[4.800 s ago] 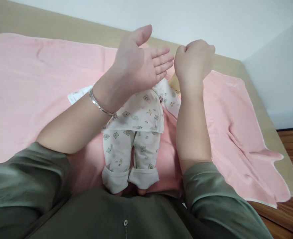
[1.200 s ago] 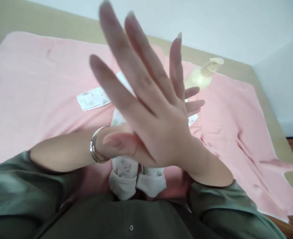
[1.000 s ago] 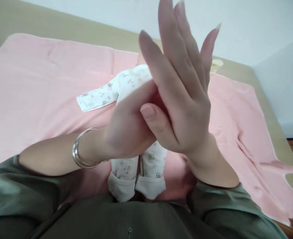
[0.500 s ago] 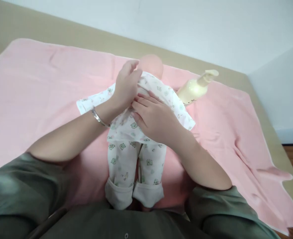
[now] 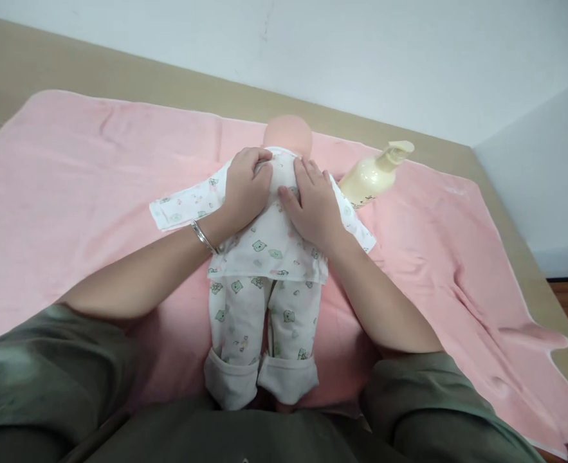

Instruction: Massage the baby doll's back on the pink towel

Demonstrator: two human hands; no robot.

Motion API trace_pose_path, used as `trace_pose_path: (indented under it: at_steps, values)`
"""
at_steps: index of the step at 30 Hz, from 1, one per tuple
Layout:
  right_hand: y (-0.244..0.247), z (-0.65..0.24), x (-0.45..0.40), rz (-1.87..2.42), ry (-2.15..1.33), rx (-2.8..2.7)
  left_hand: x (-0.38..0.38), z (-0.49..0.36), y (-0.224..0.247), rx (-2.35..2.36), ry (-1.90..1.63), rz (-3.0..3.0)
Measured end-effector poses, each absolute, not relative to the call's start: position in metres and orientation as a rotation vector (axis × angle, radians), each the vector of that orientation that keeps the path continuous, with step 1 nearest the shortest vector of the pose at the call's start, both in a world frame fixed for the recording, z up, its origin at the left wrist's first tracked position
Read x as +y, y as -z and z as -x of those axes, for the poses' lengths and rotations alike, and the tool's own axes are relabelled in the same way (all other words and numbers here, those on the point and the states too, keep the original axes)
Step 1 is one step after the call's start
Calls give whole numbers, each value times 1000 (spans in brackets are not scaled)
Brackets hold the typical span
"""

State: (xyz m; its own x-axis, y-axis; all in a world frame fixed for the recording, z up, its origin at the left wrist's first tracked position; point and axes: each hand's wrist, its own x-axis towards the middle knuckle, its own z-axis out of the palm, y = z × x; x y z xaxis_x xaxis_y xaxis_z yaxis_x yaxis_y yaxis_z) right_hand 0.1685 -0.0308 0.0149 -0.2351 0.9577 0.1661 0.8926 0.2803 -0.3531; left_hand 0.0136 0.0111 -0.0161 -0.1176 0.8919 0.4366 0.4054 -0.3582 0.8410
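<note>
"Hands?"
"Both on doll (image 5: 267,257). Left hand (image 5: 247,190) half curled, can't tell if gripping; right hand (image 5: 315,206) flat, thumb apart, holding nothing."
"Doll where?"
"Lying flat, blanket (image 5: 95,180) under doll, bottle (image 5: 369,180) near doll's right."

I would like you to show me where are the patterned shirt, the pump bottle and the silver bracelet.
Patterned shirt (image 5: 271,235): head view, middle of its cloth.
Pump bottle (image 5: 368,178): head view, its pale yellow body.
Silver bracelet (image 5: 203,236): head view, its band.

left hand (image 5: 247,188): palm down, curved | right hand (image 5: 316,202): palm down
</note>
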Motion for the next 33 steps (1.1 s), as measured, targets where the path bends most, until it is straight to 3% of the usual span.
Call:
trace_pose_path:
  at_steps: [8,14,23,28,33]
  values:
    - [-15,-130,-84,1540,-104,-2357,8,-11,21,1457,-1461,-1690]
    - [-17,-160,-40,1432,-235,-2418,5,-6,21,1387,-1455,-1751]
    - [-18,-140,-67,1770,-198,-2142,9,-6,24,1405,-1435,-1774]
    - [-12,-134,-72,1489,-98,-2400,9,-3,26,1409,-1440,-1799]
    - [-22,-162,-32,1299,-255,-2425,10,-1,25,1410,-1395,-1846]
